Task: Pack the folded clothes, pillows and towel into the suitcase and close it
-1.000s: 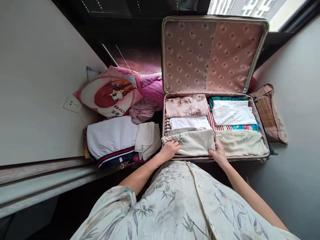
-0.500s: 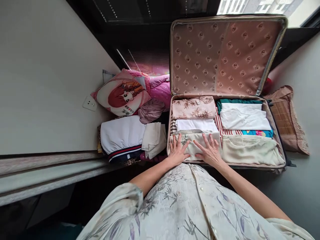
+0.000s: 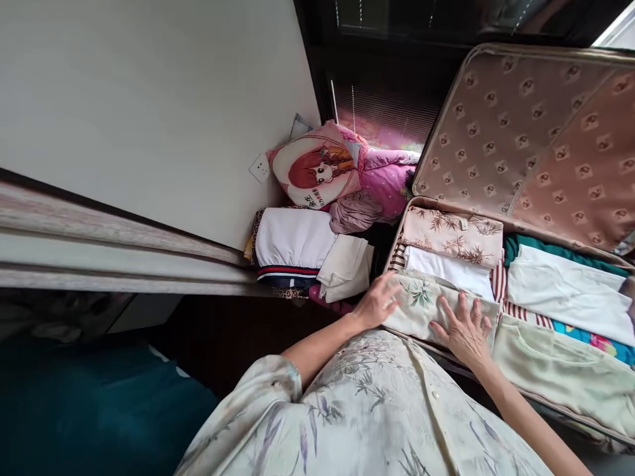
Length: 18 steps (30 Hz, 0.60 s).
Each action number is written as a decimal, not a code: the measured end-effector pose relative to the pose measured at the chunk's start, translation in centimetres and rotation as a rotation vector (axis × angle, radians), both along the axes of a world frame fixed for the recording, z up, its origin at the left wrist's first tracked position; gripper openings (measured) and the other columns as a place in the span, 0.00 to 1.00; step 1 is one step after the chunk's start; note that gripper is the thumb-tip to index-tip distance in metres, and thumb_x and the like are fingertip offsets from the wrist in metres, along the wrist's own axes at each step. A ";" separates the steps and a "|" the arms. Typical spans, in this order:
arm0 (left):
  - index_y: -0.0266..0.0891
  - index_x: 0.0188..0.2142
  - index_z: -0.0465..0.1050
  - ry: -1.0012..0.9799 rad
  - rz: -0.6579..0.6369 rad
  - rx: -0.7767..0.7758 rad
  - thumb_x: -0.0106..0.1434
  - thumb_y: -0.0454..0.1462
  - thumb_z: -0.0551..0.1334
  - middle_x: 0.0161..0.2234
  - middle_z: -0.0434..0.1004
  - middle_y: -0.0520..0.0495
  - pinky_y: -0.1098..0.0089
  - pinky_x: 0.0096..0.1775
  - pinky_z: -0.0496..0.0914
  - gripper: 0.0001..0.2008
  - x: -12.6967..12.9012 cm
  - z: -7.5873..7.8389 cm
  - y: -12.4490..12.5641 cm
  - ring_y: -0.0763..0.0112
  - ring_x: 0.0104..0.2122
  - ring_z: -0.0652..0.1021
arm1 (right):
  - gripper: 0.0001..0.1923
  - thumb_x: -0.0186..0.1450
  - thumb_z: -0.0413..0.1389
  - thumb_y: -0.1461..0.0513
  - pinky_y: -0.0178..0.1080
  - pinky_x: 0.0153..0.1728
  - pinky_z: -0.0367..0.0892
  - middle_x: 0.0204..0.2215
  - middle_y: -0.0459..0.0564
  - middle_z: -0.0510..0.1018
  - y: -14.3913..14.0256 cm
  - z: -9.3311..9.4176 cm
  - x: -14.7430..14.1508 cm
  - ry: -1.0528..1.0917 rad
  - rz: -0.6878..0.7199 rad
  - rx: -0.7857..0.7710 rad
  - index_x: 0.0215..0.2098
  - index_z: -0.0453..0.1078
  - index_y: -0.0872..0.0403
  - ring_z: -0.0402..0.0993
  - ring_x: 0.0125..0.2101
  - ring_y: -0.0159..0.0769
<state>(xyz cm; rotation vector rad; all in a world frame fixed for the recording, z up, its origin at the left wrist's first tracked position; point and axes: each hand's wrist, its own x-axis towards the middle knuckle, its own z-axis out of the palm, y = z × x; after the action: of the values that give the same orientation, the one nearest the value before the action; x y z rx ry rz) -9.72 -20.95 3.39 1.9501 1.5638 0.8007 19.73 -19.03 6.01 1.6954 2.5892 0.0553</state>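
An open suitcase (image 3: 496, 53) holds folded clothes in two columns. My right hand (image 3: 465, 332) lies with fingers spread on a folded cream garment with a green leaf print (image 3: 419, 301), in the near left part. Over that garment's left end is my left hand (image 3: 374, 305), slightly blurred, fingers apart and holding nothing; whether it touches the cloth I cannot tell. Behind the garment are a folded white piece (image 3: 449, 270) and a pink bamboo-print piece (image 3: 451, 237). On the right are a pale green top (image 3: 565, 370) and a white garment (image 3: 570, 291).
Left of the suitcase, a pile has a white garment with a striped band (image 3: 295, 241) and folded cream cloth (image 3: 344, 264). Behind are a cartoon cushion (image 3: 317, 168), a mauve bundle (image 3: 356, 211) and pink clothing (image 3: 389, 182). A wall (image 3: 149, 112) and curtain (image 3: 124, 258) stand left.
The view has turned left, so the suitcase sits further right. My left hand has shifted to the garment's left end and partly lifted off; my right hand stays spread on it.
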 end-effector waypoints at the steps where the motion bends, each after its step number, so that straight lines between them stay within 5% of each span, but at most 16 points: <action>1: 0.40 0.60 0.72 -0.034 0.141 -0.006 0.71 0.38 0.58 0.67 0.60 0.36 0.52 0.65 0.63 0.20 -2.0 -0.6 -0.2 0.54 0.66 0.65 | 0.37 0.72 0.49 0.46 0.68 0.59 0.52 0.75 0.60 0.49 -0.2 0.4 -0.4 0.023 -0.020 0.027 0.76 0.47 0.40 0.41 0.72 0.67; 4: 0.35 0.58 0.70 0.039 0.609 -0.251 0.71 0.33 0.55 0.57 0.70 0.35 0.55 0.62 0.66 0.18 -8.7 -2.9 0.2 0.57 0.59 0.71 | 0.36 0.72 0.48 0.46 0.65 0.59 0.54 0.72 0.63 0.54 -0.6 1.4 -1.9 0.109 -0.033 0.100 0.76 0.49 0.43 0.46 0.71 0.65; 7: 0.33 0.61 0.67 0.153 0.783 -0.540 0.69 0.35 0.60 0.55 0.71 0.35 0.56 0.60 0.65 0.22 -13.7 -4.9 1.2 0.55 0.57 0.71 | 0.35 0.72 0.47 0.47 0.64 0.57 0.59 0.69 0.65 0.60 -0.7 2.0 -3.2 0.155 -0.002 0.085 0.74 0.51 0.44 0.53 0.68 0.65; 12: 0.33 0.56 0.71 0.183 0.795 -0.635 0.65 0.36 0.67 0.51 0.73 0.35 0.59 0.56 0.66 0.21 -15.8 -6.6 3.3 0.55 0.53 0.72 | 0.32 0.73 0.46 0.51 0.64 0.52 0.64 0.66 0.66 0.64 -0.3 2.3 -5.1 0.200 0.016 0.021 0.73 0.53 0.46 0.61 0.63 0.64; 18: 0.36 0.53 0.72 0.129 0.547 -0.628 0.67 0.34 0.61 0.57 0.69 0.35 0.59 0.59 0.63 0.15 -12.8 -6.0 4.8 0.54 0.58 0.70 | 0.30 0.73 0.47 0.55 0.59 0.47 0.69 0.64 0.66 0.66 0.7 2.0 -7.4 0.264 0.069 -0.030 0.71 0.54 0.48 0.67 0.58 0.62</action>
<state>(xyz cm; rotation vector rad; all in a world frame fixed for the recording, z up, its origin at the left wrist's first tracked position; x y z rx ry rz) -22.56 -16.10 -2.65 1.1546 2.1426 0.3039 12.32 -18.31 8.00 1.7074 2.8163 -0.2183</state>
